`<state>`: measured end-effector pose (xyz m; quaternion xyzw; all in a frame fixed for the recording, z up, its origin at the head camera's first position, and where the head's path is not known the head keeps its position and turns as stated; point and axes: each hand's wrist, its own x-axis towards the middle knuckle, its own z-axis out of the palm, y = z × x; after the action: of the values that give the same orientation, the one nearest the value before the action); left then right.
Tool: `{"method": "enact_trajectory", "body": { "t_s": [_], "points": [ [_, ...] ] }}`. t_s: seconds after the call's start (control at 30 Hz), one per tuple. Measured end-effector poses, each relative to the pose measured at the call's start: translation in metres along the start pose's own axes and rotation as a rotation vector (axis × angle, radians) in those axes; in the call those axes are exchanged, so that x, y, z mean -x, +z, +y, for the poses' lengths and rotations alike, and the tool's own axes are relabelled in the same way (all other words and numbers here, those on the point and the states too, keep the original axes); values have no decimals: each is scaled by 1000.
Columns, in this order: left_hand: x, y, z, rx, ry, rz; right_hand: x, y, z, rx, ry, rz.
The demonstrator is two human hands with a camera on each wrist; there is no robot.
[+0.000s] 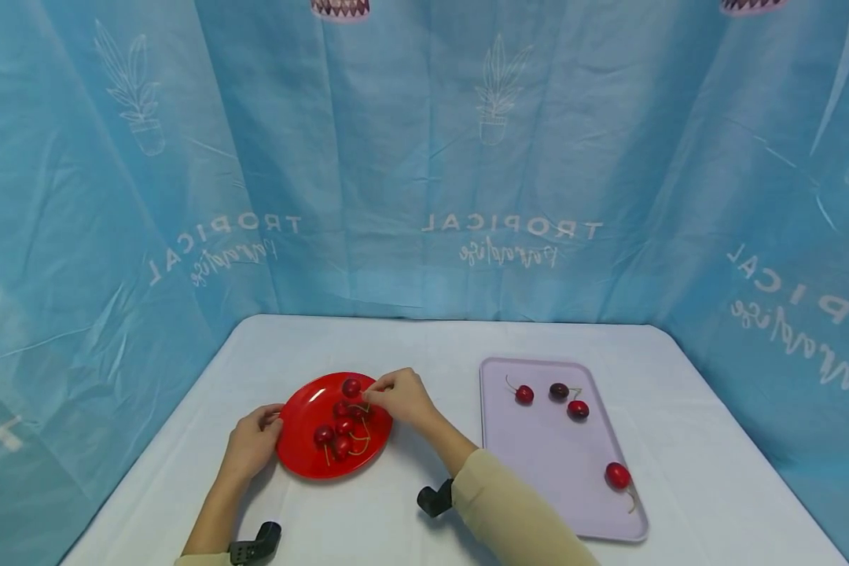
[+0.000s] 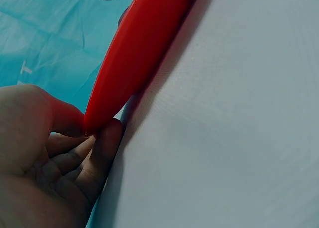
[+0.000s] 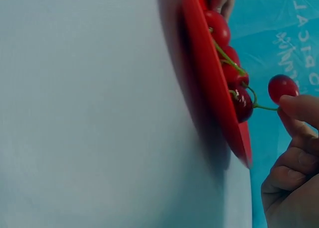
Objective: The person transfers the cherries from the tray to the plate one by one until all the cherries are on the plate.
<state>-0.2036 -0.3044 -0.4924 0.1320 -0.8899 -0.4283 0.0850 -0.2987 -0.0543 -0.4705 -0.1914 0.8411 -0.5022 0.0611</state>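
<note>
A red plate (image 1: 300, 440) bears several dark red cherries (image 1: 343, 425) with green stems. My left hand (image 1: 253, 442) pinches its near-left rim, thumb above and fingers underneath, as the left wrist view shows. Over the plate's right side, my right hand (image 1: 405, 401) pinches a green cherry stem (image 3: 265, 108) between thumb and forefinger. In the right wrist view that stem runs to a cherry (image 3: 242, 103) at the plate's edge. Another cherry (image 3: 283, 88) shows right beside the fingertips, partly covered by them; from the head it appears near the plate's far rim.
To the right lies a pale purple tray (image 1: 538, 472). On it are a cherry (image 1: 524, 395) at the far left, a dark cherry (image 1: 559, 391) beside a redder one (image 1: 578, 409), and one (image 1: 618, 475) near the right edge. A blue curtain (image 1: 396, 157) hangs behind the white table (image 1: 424, 346).
</note>
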Motion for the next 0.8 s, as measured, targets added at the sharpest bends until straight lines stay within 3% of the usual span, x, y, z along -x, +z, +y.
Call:
{"method": "enact_trajectory", "body": {
  "t_s": [0.4, 0.8],
  "points": [
    [1, -1, 3, 1, 2, 4, 6, 13, 0, 114, -22, 9],
    [1, -2, 4, -1, 10, 11, 8, 5, 9, 89, -23, 17]
  ]
}}
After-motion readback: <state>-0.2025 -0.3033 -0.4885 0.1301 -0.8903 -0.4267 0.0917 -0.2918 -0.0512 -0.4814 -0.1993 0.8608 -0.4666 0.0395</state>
